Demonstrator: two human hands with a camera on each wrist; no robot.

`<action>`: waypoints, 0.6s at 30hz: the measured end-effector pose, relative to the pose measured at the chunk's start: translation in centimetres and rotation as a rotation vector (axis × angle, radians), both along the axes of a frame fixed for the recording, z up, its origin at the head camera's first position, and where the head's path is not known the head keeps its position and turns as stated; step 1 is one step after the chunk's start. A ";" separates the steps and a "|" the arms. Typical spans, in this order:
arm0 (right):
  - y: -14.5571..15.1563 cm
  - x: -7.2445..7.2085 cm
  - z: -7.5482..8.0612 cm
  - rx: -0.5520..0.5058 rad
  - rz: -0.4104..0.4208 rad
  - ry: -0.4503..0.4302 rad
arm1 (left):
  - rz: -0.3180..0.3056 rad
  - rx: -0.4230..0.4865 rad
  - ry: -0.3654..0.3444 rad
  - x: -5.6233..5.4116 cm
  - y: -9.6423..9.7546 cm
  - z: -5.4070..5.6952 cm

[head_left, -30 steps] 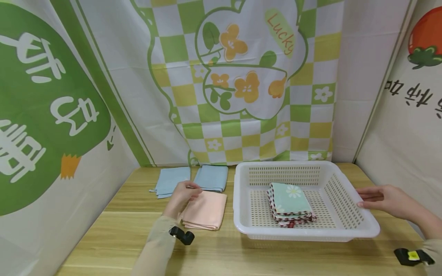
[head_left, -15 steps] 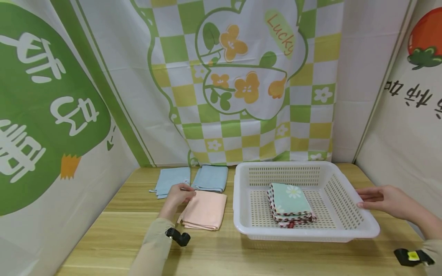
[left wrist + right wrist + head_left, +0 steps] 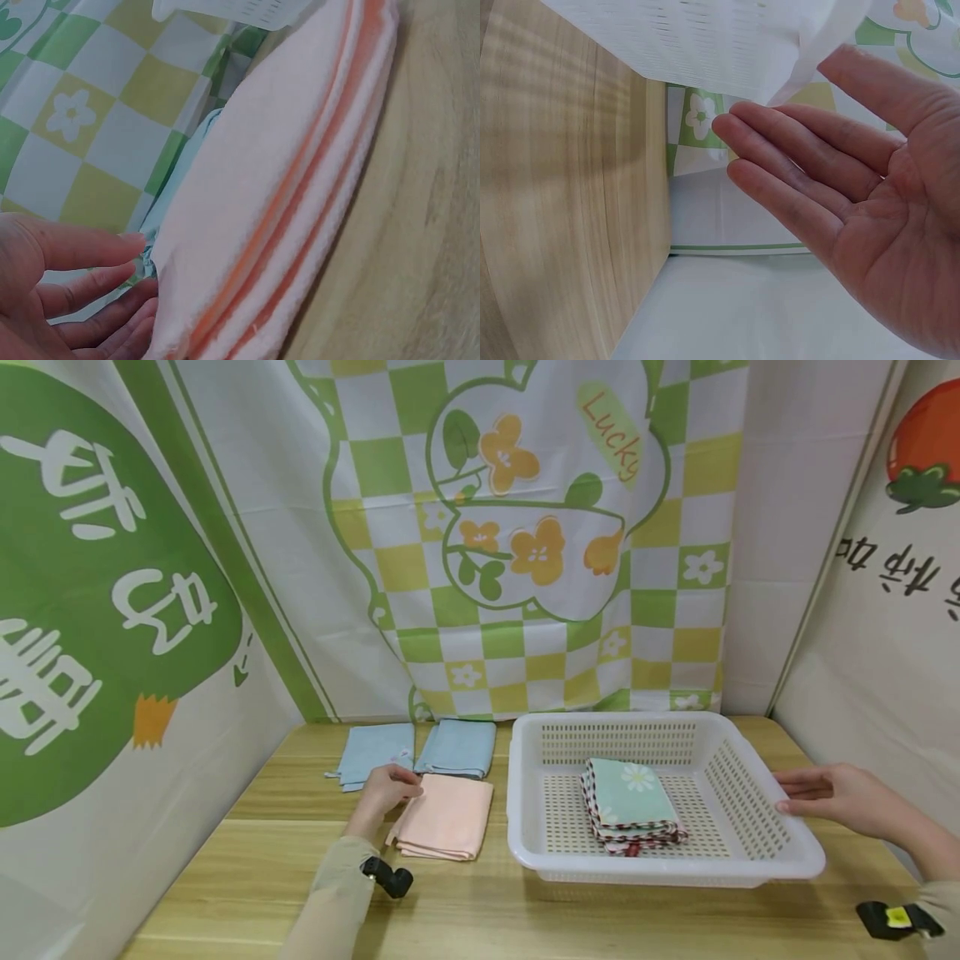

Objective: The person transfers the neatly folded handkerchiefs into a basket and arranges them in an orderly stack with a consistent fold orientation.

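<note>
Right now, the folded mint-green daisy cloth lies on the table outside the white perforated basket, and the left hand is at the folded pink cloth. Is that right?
Not quite: the folded mint-green daisy cloth lies inside the white perforated basket, as the head view shows. The left hand is indeed at the folded pink cloth.

The folded cloth nearest on the left [image 3: 444, 817] is plain pale pink, deeper orange-pink between its layers. The far left cloth [image 3: 375, 750] and the cloth to its right [image 3: 461, 747] are light blue. The basket on the right [image 3: 667, 866] is white, and the cloth in it [image 3: 633, 793] is mint green with a white daisy and dark-red-and-white edging. The table [image 3: 465, 910] has yellowish-brown wood grain; the far curtain [image 3: 375, 468] is checked green, yellow and white
</note>
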State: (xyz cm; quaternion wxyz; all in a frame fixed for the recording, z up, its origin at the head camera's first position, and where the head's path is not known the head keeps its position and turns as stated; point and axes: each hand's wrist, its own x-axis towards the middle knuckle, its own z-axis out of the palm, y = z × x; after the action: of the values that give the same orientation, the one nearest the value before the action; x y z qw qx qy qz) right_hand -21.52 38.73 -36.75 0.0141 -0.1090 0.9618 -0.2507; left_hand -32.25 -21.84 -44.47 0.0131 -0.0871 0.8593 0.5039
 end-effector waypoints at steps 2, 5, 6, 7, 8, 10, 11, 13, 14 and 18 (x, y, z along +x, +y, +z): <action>0.0 0.0 0.0 -0.003 -0.004 -0.005 | -0.002 -0.005 -0.006 0.0 0.0 -0.1; -0.1 0.1 0.1 -0.006 -0.002 -0.011 | -0.009 -0.016 -0.010 0.0 0.0 -0.3; -0.2 0.1 0.1 -0.006 -0.009 -0.013 | -0.011 -0.018 -0.011 -0.1 0.0 -0.3; -0.2 0.1 0.1 -0.004 -0.011 -0.014 | -0.014 -0.021 -0.012 -0.1 0.0 -0.3; -0.1 0.1 0.1 -0.003 -0.009 -0.015 | -0.015 -0.022 -0.013 0.0 0.0 -0.3; -0.1 0.1 0.1 -0.001 -0.007 -0.015 | -0.009 -0.017 -0.020 0.0 0.0 -0.3; -0.1 0.1 0.1 -0.001 -0.008 -0.016 | -0.014 -0.018 -0.019 0.0 0.0 -0.3; -0.1 0.1 0.1 0.000 -0.007 -0.018 | -0.017 -0.010 -0.021 0.1 0.0 -0.3; -0.1 0.1 0.1 0.001 -0.003 -0.017 | -0.018 -0.004 -0.020 0.1 0.0 -0.3; -0.2 0.1 0.2 0.007 -0.005 -0.018 | -0.023 0.009 -0.029 0.2 0.0 -0.5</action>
State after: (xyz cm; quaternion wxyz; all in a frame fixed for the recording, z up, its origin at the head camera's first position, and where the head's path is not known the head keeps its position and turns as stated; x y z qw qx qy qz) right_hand -21.40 38.51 -36.60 0.0227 -0.1042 0.9627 -0.2486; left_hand -32.07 -21.85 -44.98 0.0318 -0.0843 0.8577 0.5062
